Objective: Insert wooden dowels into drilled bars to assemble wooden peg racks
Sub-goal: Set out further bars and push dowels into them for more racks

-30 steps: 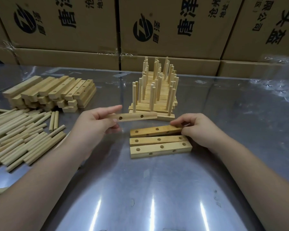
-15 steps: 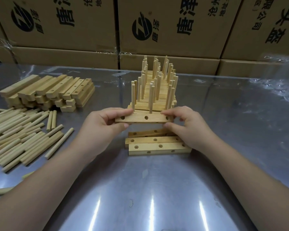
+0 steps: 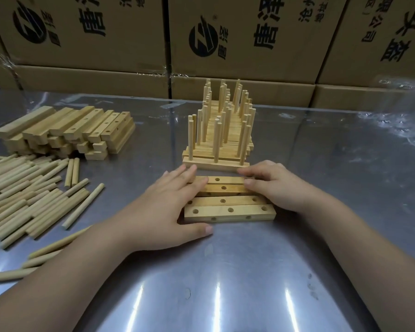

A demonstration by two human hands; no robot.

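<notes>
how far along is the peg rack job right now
Done: a row of finished racks stands behind the hands, dowels upright. In hand: the left hand and right hand rest flat on four drilled bars laid side by side, every visible hole empty. Left: pegging those four, plus the stack of bars and the pile of loose dowels at the left, so plenty remains.

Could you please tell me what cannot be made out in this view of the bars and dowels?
1. Head view: the left hand covers the left ends of the farther drilled bars; the right hand covers their right ends.
2. Head view: the dowel pile is cut off by the left edge, so it cannot be counted.
3. Head view: the rear peg racks are hidden behind the front racks' dowels.
</notes>
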